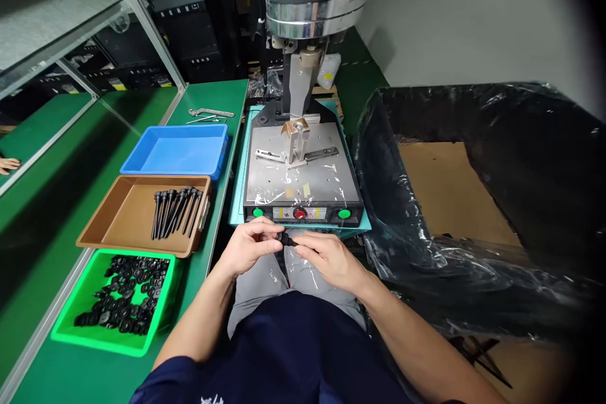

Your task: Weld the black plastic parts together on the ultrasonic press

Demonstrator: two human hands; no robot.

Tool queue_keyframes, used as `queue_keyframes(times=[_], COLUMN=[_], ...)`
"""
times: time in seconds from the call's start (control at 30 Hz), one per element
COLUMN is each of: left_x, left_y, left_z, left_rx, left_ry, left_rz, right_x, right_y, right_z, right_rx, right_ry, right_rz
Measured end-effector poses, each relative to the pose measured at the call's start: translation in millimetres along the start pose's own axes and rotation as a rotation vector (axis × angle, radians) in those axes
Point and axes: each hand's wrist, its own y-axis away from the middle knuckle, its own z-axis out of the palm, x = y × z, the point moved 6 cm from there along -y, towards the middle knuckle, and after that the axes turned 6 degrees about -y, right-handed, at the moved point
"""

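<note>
In front of my lap, my left hand [255, 245] pinches the thick, round end of a small black plastic part [284, 238] between thumb and fingers. My right hand [329, 257] is closed on its thinner, rod-like end; the fingers hide most of that side. The two ends meet between my hands, but I cannot tell whether they are one piece. Just beyond my hands is the front panel of a bench press [303, 183], with a red button [300, 213] between two green ones. A metal fixture [297, 139] stands on its plate, below the press head [317, 12].
On the green bench at left are a blue tray [127, 168], a brown tray [101, 243] with several black rods [175, 208], and a green bin [57, 328] of small black parts. Wrenches [211, 113] lie behind. A black-lined box [379, 139] stands right. Another person's hand [8, 165] shows far left.
</note>
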Motion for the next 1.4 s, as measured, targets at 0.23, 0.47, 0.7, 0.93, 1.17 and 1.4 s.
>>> queue_keyframes(times=[0.23,0.47,0.7,0.93,1.17,1.4], left_x=[5,6,13,39,67,65], left_y=[-9,-14,-27,-67,-142,-215], left_z=[5.3,10.7,18.7,17.6,2.7,-24.9], left_rx=[-0.081,-0.185,-0.01,0.299,0.414,0.472], left_ry=[-0.028,-0.056,-0.129,-0.1,-0.069,-0.312], left_rz=[-0.049,-0.092,0.095,0.286,0.384,0.4], right_x=[19,16,33,27,16,71], right_y=[5,10,-1,-43,-105,-106], right_z=[4,9,5,-38,-82,-112], right_rx=[-0.135,-0.226,0.118,0.455,0.625,0.731], right_ry=[-0.421,-0.628,-0.487,-0.121,0.11,0.017], right_rz=[0.299,0.369,0.216,-0.014,-0.259,-0.045])
